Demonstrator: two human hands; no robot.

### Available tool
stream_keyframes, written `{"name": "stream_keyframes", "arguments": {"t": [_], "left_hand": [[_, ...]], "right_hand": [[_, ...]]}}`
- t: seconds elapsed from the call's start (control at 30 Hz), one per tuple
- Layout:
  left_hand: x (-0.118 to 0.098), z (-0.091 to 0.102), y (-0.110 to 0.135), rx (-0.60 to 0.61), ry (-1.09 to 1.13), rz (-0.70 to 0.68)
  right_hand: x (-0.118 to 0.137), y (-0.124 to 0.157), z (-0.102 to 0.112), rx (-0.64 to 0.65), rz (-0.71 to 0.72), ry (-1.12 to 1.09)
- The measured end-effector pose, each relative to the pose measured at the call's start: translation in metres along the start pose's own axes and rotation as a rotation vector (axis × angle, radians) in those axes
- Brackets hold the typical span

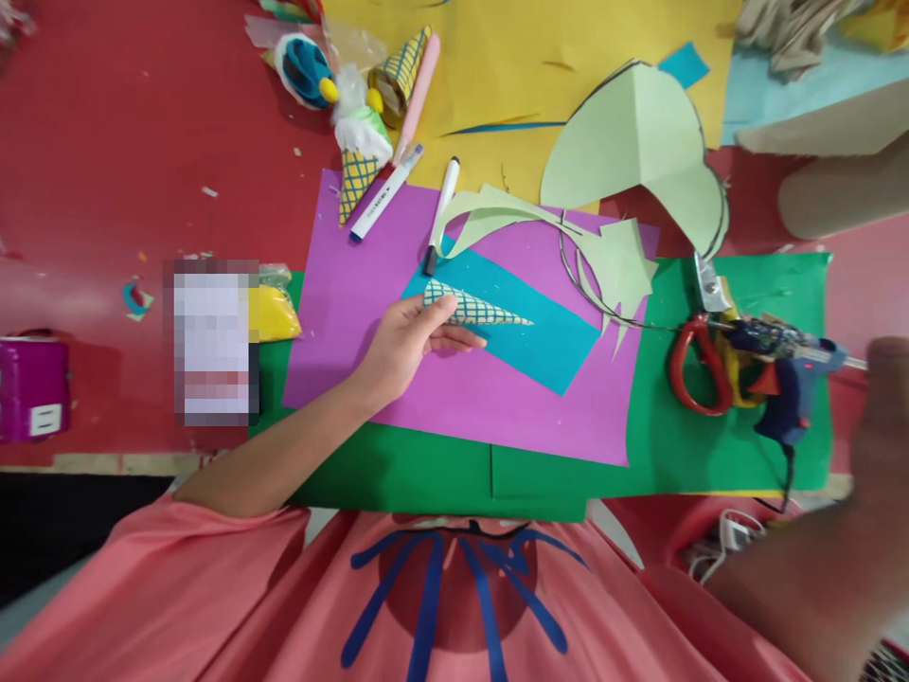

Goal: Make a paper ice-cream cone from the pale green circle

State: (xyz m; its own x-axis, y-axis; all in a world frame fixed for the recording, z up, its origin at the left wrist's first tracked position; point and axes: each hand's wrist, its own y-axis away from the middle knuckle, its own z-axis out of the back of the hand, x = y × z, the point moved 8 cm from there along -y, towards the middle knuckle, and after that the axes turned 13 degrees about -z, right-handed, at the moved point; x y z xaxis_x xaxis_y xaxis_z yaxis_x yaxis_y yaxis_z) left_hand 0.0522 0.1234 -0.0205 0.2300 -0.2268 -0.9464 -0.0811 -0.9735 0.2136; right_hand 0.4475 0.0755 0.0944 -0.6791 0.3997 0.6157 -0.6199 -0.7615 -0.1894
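My left hand (408, 346) pinches a small paper cone (477, 309), pale with a blue criss-cross grid, by its wide end. The cone lies on its side, its tip pointing right, above a blue paper sheet (554, 355) on a larger purple sheet (454, 426). At the right edge, my right hand (887, 403) is blurred and partly cut off, so its fingers cannot be made out. Nearest to it are a dark blue glue gun (787, 390) and red-handled scissors (680, 379).
Behind the cone lie light green paper offcuts (625, 260) and a larger folded green piece (603, 142). Markers (387, 194) and a decorated ice-cream cone (361, 166) sit at the back left. A yellow packet (276, 314) is left; a cardboard tube (845, 194) is right.
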Motion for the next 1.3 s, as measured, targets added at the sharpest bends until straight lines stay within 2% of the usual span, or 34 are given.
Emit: {"name": "stream_keyframes", "arguments": {"t": [0.03, 0.07, 0.1, 0.13, 0.2, 0.23, 0.3, 0.37, 0.43, 0.57, 0.73, 0.97, 1.3], "left_hand": [[-0.001, -0.001, 0.000, 0.008, 0.006, -0.006], [-0.002, -0.002, 0.001, 0.016, 0.007, -0.010], [-0.002, -0.002, 0.001, 0.023, 0.002, -0.011], [-0.002, -0.002, 0.001, 0.030, -0.007, -0.011], [-0.002, -0.002, 0.002, 0.041, -0.032, -0.013], [-0.002, -0.002, 0.002, 0.047, -0.048, -0.013], [-0.001, -0.002, 0.002, 0.056, -0.076, -0.007], [0.000, -0.002, 0.003, 0.061, -0.094, 0.008], [0.001, -0.003, 0.003, 0.065, -0.089, 0.021], [0.003, -0.006, 0.004, 0.093, -0.065, 0.047], [0.003, -0.007, 0.005, 0.122, -0.072, 0.050], [0.003, -0.007, 0.005, 0.091, -0.077, 0.052], [0.002, -0.010, 0.006, 0.096, -0.063, 0.035]], "right_hand": [[0.018, 0.009, -0.003, -0.079, 0.066, -0.014], [0.036, 0.018, -0.021, 0.032, 0.117, -0.054], [0.053, 0.028, -0.044, 0.203, 0.150, -0.114], [0.073, 0.044, -0.070, 0.414, 0.232, -0.132], [0.107, 0.080, -0.107, 0.714, 0.418, -0.189], [0.120, 0.096, -0.121, 0.817, 0.492, -0.209], [0.138, 0.118, -0.138, 0.871, 0.633, -0.244], [0.148, 0.132, -0.150, 0.831, 0.753, -0.223], [0.154, 0.139, -0.155, 0.736, 0.867, -0.213], [0.159, 0.141, -0.150, 0.564, 0.994, -0.277], [0.156, 0.139, -0.146, 0.541, 0.990, -0.345], [0.155, 0.139, -0.150, 0.548, 0.942, -0.331], [0.156, 0.140, -0.146, 0.490, 0.959, -0.355]]}}
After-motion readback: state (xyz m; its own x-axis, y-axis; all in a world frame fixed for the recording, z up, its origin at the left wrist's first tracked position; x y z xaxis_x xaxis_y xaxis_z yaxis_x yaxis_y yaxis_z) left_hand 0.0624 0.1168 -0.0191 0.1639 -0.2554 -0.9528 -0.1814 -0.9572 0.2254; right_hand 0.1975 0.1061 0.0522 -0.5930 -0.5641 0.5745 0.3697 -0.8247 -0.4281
